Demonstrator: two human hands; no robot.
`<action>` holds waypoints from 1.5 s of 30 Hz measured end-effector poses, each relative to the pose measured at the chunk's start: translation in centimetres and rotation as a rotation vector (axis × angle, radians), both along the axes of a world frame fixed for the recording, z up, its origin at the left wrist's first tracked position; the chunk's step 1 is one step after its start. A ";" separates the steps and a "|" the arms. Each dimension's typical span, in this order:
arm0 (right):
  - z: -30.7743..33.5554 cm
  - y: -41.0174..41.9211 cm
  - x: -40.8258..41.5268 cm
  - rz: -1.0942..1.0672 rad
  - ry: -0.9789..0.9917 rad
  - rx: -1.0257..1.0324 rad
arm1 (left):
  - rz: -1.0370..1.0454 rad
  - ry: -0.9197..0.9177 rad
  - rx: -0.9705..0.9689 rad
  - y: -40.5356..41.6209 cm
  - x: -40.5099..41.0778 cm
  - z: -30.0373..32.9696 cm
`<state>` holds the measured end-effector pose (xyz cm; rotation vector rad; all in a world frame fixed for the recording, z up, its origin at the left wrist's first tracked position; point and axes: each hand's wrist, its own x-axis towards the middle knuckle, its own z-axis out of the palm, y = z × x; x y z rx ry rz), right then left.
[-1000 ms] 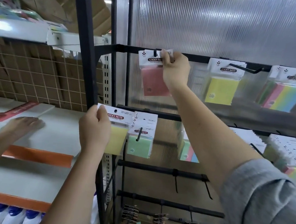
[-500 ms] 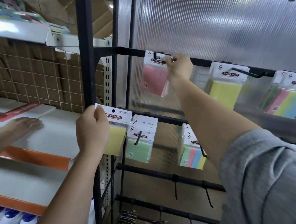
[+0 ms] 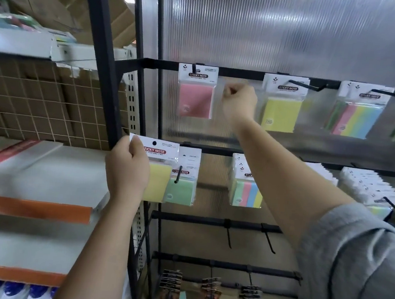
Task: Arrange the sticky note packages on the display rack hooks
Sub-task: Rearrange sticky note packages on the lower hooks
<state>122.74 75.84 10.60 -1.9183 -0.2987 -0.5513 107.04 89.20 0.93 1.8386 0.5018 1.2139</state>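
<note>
A pink sticky note package (image 3: 196, 92) hangs on the leftmost hook of the top rail (image 3: 242, 73) of the black display rack. My right hand (image 3: 238, 101) is just right of it, fingers curled, holding nothing. My left hand (image 3: 127, 170) grips a yellow sticky note package (image 3: 158, 169) by its left side, in front of the rack's left post. A green package (image 3: 183, 181) hangs on the second rail right behind it. Yellow (image 3: 283, 102) and striped (image 3: 358, 111) packages hang further right on the top rail.
A striped stack (image 3: 247, 183) and thick white stacks (image 3: 369, 187) hang on the second rail. Two bare hooks (image 3: 268, 238) stick out from the third rail, and small dark items (image 3: 170, 284) hang lowest. White shelves with orange edges (image 3: 31, 208) stand at the left.
My right hand let go of the pink package, which now hangs on its hook, and pulled back to the right with its fingers curled. My left hand still holds the yellow package.
</note>
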 end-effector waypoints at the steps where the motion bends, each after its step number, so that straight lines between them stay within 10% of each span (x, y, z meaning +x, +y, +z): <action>1: -0.5 -0.6 -0.5 -0.010 0.007 0.009 | -0.011 0.000 0.010 -0.2 -0.2 0.0; 24: -11.1 -20.4 -13.7 -0.374 0.247 0.398 | -0.375 -0.015 0.144 -12.8 0.1 1.8; 45: -9.7 -46.6 -8.5 -0.258 0.256 0.056 | -0.360 0.059 0.096 -38.2 4.9 2.1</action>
